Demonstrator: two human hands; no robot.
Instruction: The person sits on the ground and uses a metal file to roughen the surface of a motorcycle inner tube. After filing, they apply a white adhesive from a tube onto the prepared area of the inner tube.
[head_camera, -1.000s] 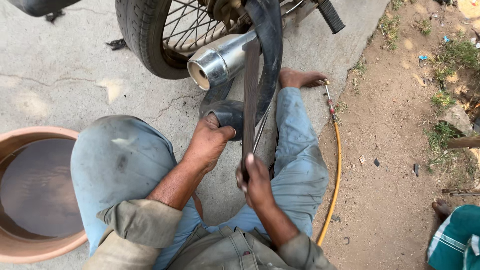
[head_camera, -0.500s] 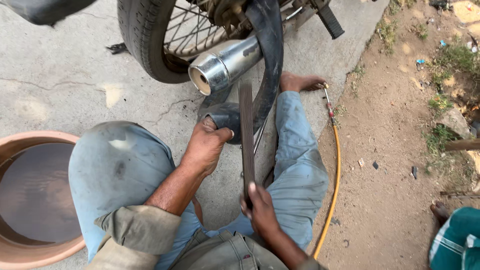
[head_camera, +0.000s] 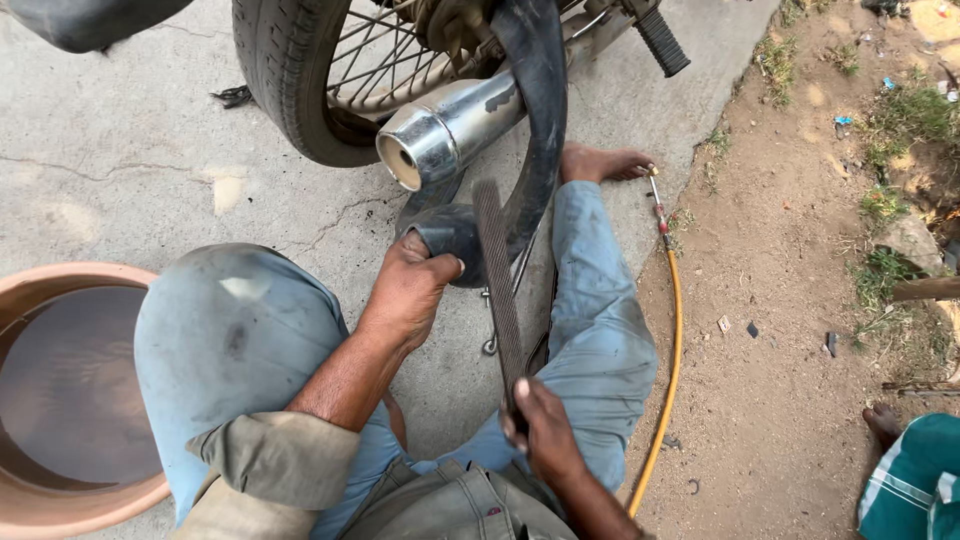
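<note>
My left hand grips a fold of the black rubber inner tube that hangs down from the motorcycle wheel. My right hand holds the near end of a long flat metal file, whose blade lies across the tube's folded part. Both hands work between my knees, over blue trousers. Just above the tube sits the chrome exhaust pipe, in front of the spoked rear tyre.
A large terracotta-coloured basin of water stands at my left. A yellow hose with a metal nozzle runs along my right leg. A spanner lies on the concrete. Another person's foot and green cloth show bottom right on the dirt.
My right hand has drawn the file back toward me along the tube. The left hand keeps its grip on the tube. My head has tilted, shifting the view slightly.
</note>
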